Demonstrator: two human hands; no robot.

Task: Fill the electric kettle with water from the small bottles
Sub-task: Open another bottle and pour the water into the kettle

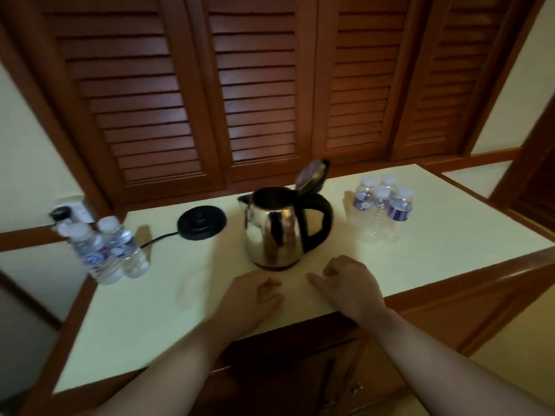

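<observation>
A steel electric kettle (274, 228) with a black handle stands mid-counter, off its base, with its lid (312, 175) hinged up and open. Its round black base (201, 222) lies to the left with a cord. Two small capped water bottles (109, 250) stand at the counter's left edge. Several small capped bottles (383, 207) cluster at the back right. My left hand (250, 298) and my right hand (350, 282) rest on the counter just in front of the kettle, fingers loosely curled, holding nothing.
The pale counter top (156, 319) has a wooden rim and ends close to me. Louvred wooden doors (258, 85) rise right behind it. A wall socket with a black plug (64, 212) sits at the left. Cabinet doors (300, 379) are below.
</observation>
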